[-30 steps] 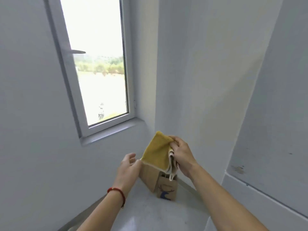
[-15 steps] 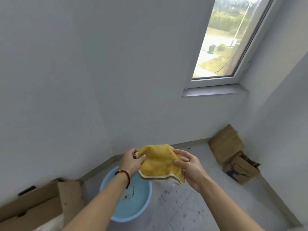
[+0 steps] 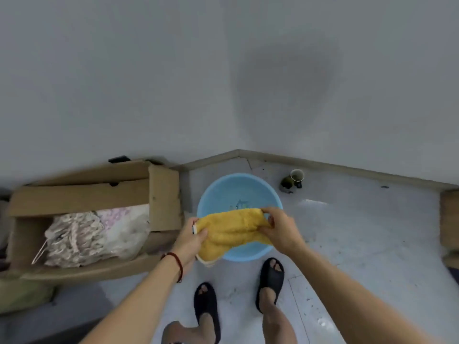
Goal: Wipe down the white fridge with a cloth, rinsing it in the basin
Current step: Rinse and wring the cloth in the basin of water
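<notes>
A yellow cloth (image 3: pixel 232 232) with a pale edge is stretched between both hands, held over the near half of a light blue basin (image 3: pixel 231 192) that stands on the floor in the room's corner. My left hand (image 3: pixel 191 238) grips the cloth's left end, and a red cord circles that wrist. My right hand (image 3: pixel 280 228) pinches the cloth's right end over the basin's right rim. The fridge is out of view.
An open cardboard box (image 3: pixel 82 194) holding a mop head and plastic-wrapped stuff sits left of the basin. A small cup (image 3: pixel 296 176) stands by the skirting behind the basin. My feet in black slippers (image 3: pixel 270 281) stand just before it. Another carton (image 3: pixel 449 219) is at the right edge.
My view swung from the window wall down to the floor corner. Both hands took hold of the cloth and carried it down over the basin.
</notes>
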A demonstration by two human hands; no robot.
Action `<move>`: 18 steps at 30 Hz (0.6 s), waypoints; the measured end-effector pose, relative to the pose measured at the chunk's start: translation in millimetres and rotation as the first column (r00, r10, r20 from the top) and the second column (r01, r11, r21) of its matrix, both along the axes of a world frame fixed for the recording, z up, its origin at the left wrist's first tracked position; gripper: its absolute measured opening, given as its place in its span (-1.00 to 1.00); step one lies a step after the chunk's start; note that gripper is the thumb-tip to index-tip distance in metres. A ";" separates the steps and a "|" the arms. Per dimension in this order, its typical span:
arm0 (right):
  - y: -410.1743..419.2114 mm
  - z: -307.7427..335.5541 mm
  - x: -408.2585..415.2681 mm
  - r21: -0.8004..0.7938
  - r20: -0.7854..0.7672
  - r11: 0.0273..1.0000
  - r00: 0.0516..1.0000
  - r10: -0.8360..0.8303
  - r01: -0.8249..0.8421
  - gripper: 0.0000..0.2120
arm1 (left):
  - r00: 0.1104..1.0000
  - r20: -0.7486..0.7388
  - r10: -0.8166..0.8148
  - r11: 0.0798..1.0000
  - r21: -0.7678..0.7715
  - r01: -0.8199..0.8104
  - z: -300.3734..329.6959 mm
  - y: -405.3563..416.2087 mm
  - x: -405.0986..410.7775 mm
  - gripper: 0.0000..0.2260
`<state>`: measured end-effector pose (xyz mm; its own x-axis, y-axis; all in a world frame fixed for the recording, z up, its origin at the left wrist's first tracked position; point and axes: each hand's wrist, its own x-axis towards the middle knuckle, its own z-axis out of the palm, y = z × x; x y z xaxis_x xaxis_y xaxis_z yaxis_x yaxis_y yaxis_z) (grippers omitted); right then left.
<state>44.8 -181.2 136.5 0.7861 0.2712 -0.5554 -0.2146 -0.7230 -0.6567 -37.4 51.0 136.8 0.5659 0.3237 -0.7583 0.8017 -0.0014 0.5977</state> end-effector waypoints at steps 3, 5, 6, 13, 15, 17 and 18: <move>17.3 -79.9 23.1 -0.077 0.039 0.996 0.998 0.050 -0.047 -0.59 | 0.998 -0.027 0.058 0.995 0.081 -0.056 -66.4 0.2 14.1 -0.82; 23.7 -132.8 35.7 -0.120 0.060 0.992 0.997 0.050 -0.042 -0.53 | 0.998 -0.020 0.061 0.991 0.119 -0.058 -114.2 -1.8 29.8 -0.78; 26.5 -158.6 40.8 -0.144 0.073 0.989 0.996 0.050 -0.039 -0.51 | 0.998 -0.030 0.057 0.990 0.127 -0.053 -140.6 -2.3 37.5 -0.76; 38.3 -359.6 52.0 -0.274 -0.019 0.962 1.000 0.000 -0.005 -0.38 | 0.913 -0.320 -0.251 0.842 0.394 0.370 -342.5 -12.8 75.9 -0.35; 44.0 -391.1 47.0 -0.296 -0.030 0.953 0.997 -0.072 0.060 -0.37 | 0.891 -0.313 -0.329 0.806 0.397 0.438 -374.6 -28.2 82.5 -0.42; 55.6 -419.6 46.1 -0.334 -0.060 0.934 0.987 -0.151 0.123 -0.36 | 0.913 -0.317 -0.258 0.862 0.352 0.366 -406.5 -41.5 93.1 -0.49; 59.1 -422.4 45.9 -0.352 -0.050 0.922 0.980 -0.190 0.161 -0.35 | 0.925 -0.329 -0.188 0.893 0.336 0.301 -412.7 -45.9 97.7 -0.52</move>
